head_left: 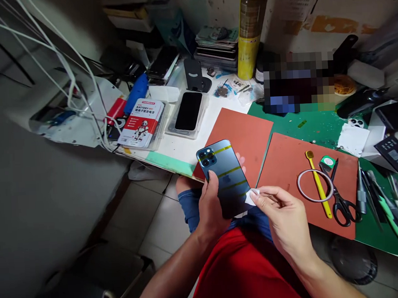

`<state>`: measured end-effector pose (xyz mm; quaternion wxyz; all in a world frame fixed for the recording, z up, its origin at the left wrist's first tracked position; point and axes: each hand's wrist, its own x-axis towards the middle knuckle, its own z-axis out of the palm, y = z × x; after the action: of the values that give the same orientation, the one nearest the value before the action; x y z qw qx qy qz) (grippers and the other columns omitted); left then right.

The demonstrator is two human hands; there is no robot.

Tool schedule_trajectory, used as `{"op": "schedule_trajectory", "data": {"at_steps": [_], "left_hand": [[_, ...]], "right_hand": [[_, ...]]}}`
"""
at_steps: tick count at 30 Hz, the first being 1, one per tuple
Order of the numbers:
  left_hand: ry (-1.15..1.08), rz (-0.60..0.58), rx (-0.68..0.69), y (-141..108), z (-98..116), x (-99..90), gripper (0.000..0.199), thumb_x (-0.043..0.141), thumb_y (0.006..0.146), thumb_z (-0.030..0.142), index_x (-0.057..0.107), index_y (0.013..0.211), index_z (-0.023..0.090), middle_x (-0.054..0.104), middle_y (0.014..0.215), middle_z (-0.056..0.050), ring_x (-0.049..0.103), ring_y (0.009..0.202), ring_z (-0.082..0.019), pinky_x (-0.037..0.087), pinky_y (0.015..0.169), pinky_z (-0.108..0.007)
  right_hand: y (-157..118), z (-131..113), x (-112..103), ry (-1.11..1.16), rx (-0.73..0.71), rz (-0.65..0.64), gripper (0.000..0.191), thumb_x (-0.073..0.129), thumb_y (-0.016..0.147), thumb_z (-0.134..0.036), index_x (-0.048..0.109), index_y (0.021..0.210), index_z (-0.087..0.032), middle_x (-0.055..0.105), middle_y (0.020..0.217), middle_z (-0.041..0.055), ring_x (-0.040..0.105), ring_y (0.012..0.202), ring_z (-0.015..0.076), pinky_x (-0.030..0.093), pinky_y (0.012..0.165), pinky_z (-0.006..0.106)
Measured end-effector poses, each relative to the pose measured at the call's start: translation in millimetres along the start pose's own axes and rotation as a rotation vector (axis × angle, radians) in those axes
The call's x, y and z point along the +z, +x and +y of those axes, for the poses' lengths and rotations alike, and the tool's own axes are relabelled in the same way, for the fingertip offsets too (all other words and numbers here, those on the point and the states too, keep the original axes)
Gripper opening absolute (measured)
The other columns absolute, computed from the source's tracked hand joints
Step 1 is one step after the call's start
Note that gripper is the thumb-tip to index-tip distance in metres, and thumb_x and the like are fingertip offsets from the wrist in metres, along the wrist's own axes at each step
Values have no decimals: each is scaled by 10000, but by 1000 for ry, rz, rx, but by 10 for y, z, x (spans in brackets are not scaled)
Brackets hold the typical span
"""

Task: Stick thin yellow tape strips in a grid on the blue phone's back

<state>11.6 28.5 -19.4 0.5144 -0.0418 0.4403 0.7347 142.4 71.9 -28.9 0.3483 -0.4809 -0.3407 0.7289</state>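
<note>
A blue smartphone (227, 183) with several strips of yellow tape across its back is gripped in my left hand (212, 205). My thumb lies on the back beside the camera bump, and fingertips show past the far edge. Between thumb and fingers, my right hand (284, 215) pinches a small white piece (251, 197), paper or cloth, against the phone's lower right edge. Beyond the phone lies a reddish-brown mat (241, 129). To the right, a second such mat (285, 156) carries a yellow brush (316, 179), a tape roll (299, 186) and black scissors (342, 206).
A dark-screened phone (188, 111) rests on a clear case at the back left, beside a battery package (141, 123). A yellow can (248, 54) stands near the wall. White cables (72, 75) hang at left. Several tweezers and tools (388, 211) lie at right.
</note>
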Motion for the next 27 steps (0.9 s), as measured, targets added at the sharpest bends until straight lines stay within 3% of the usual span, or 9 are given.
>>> {"op": "schedule_trajectory", "data": {"at_steps": [4,8,14,21,27], "left_hand": [[33,-8,4,9,27,16,552,642,1035,525,646,1496,222,694,1481,-119,574,1463,-357,492,1214,-479],[37,-5,89,3,120,40,471,609,1063,480,696,1437,208,678,1504,-109,557,1480,-340,480,1229,-449],[26,-20,68,11,142,119,467,620,1061,469,718,1396,160,684,1490,-137,584,1453,-345,476,1234,-434],[39,-28,31,19,161,111,459,621,1058,476,732,1380,168,691,1484,-124,565,1467,-357,477,1235,-446],[46,6,75,44,187,176,481,558,1082,501,743,1365,159,710,1455,-121,512,1516,-328,436,1263,-419]], "right_hand": [[-27,-19,-2,-25,-7,-30,265,1027,688,-297,869,890,-232,843,855,37,777,775,165,642,735,232],[-48,-27,-72,-83,6,-69,189,983,765,-307,873,899,-234,833,825,37,744,715,140,617,676,208],[-11,-38,-10,-29,-16,-84,218,999,737,-292,870,905,-240,825,824,31,726,727,136,598,671,205],[-2,-69,18,4,-9,-75,240,1020,703,-301,862,867,-226,822,818,38,740,728,152,608,674,232],[-7,-38,49,20,-12,-53,182,983,769,-294,863,890,-229,822,807,37,743,715,145,614,676,231]]}}
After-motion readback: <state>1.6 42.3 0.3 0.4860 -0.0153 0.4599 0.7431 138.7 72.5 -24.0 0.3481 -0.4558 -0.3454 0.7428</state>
